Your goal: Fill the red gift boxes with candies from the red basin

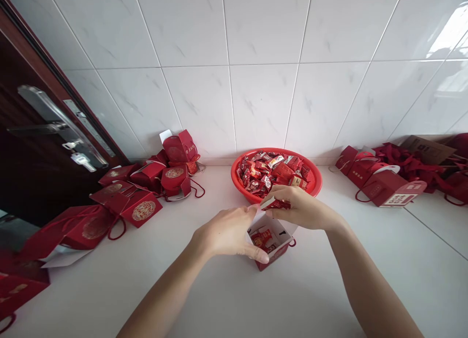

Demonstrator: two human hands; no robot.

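Observation:
A small red gift box (272, 260) stands on the counter between my hands, its top open and its white inside showing. Red-wrapped candies (263, 238) lie at the bottom of it. My left hand (228, 233) grips the box's left side, thumb along the front rim and fingers by a raised white flap. Over the back of the box, my right hand (298, 206) pinches a dark red wrapped candy (281, 204), partly covered by the fingers. Just behind, a red plastic basket (237, 183) holds many wrapped candies (272, 170).
Several red gift boxes with cord handles (142, 209) crowd the left side near a dark door (32, 148) with keys in its lock. More red boxes (389, 187) and a brown carton (426, 149) stand at right. A white tiled wall (263, 94) rises behind.

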